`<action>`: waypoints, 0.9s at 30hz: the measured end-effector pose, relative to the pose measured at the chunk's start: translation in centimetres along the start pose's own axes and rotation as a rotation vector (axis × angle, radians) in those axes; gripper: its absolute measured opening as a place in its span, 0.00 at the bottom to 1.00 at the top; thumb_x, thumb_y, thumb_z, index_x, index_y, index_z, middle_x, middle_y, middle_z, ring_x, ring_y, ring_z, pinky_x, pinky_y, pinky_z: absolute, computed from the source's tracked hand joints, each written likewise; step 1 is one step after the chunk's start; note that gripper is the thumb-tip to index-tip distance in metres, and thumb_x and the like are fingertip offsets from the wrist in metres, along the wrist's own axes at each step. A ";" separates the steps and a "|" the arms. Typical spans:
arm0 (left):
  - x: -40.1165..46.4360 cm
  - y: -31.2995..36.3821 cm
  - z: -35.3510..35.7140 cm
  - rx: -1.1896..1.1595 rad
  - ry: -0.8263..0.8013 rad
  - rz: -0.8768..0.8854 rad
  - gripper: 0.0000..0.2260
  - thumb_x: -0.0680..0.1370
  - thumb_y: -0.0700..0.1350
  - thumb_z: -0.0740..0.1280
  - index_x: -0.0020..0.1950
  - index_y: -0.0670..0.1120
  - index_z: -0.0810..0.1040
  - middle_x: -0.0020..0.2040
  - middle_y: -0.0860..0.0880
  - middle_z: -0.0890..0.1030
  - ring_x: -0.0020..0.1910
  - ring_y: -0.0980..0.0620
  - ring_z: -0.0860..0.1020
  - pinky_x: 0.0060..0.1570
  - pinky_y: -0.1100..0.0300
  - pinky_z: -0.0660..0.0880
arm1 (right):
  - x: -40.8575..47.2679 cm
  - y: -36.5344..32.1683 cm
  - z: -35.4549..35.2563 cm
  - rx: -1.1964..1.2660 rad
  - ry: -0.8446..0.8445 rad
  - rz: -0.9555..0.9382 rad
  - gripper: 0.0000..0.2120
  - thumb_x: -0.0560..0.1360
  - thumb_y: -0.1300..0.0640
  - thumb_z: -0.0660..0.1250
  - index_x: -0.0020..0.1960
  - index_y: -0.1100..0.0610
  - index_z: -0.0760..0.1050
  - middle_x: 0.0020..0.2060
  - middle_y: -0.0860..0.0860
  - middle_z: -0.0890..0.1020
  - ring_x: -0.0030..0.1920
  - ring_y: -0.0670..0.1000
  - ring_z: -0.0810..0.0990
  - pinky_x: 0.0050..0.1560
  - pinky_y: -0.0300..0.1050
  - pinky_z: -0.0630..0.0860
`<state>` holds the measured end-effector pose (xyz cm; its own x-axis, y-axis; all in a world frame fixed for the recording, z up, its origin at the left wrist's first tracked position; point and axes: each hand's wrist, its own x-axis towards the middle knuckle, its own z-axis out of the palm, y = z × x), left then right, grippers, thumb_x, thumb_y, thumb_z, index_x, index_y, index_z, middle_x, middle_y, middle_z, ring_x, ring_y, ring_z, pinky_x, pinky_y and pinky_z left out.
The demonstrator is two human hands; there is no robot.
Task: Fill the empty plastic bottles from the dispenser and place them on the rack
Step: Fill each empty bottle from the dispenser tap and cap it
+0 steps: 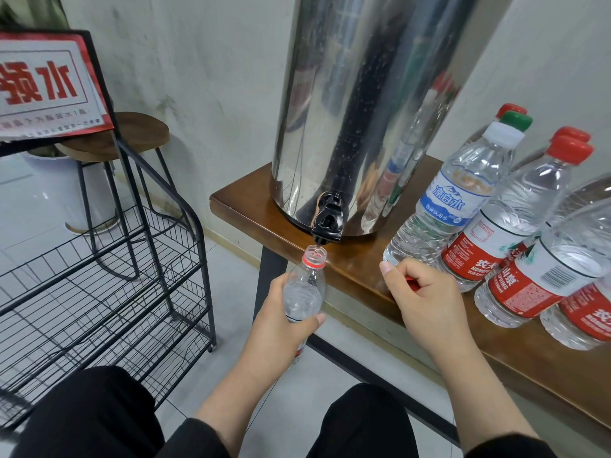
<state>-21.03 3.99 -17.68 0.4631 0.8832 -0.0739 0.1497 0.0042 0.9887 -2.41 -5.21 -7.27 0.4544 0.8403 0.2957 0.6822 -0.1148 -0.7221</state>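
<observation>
Head view: my left hand point(284, 312) grips the bottle point(305, 289) under the tap point(327, 223); right hand point(426, 292) curls round its red cap point(411, 283); I'd keep the mouth centred

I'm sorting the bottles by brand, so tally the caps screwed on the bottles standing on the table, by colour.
Red caps: 3
Green caps: 1
White caps: 1
Total: 5
Left out: the open bottle in the left hand, the red cap in the right hand, and tops cut off at the right edge.
</observation>
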 end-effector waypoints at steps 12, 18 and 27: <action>-0.1 0.1 -0.1 -0.004 -0.003 0.001 0.32 0.75 0.48 0.78 0.72 0.61 0.65 0.62 0.57 0.78 0.61 0.54 0.78 0.54 0.64 0.75 | 0.0 -0.2 0.0 0.004 0.006 0.002 0.20 0.80 0.49 0.67 0.35 0.61 0.76 0.29 0.55 0.76 0.33 0.54 0.73 0.32 0.36 0.68; -0.1 0.2 -0.1 -0.008 -0.008 -0.001 0.32 0.75 0.48 0.77 0.72 0.61 0.64 0.62 0.58 0.78 0.61 0.55 0.78 0.52 0.67 0.75 | -0.1 -0.4 0.0 0.011 0.004 0.006 0.20 0.80 0.50 0.67 0.34 0.61 0.75 0.27 0.54 0.75 0.30 0.51 0.71 0.31 0.35 0.68; -0.1 0.0 -0.1 0.005 -0.008 0.001 0.32 0.75 0.49 0.77 0.73 0.61 0.64 0.63 0.57 0.78 0.62 0.52 0.78 0.55 0.64 0.76 | -0.1 -0.4 0.0 0.006 -0.004 0.007 0.20 0.80 0.50 0.67 0.34 0.59 0.74 0.27 0.52 0.75 0.29 0.46 0.71 0.31 0.35 0.68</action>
<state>-21.19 3.95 -17.64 0.4703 0.8795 -0.0735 0.1536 0.0005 0.9881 -2.68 -5.26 -7.02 0.4570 0.8415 0.2882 0.6756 -0.1177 -0.7278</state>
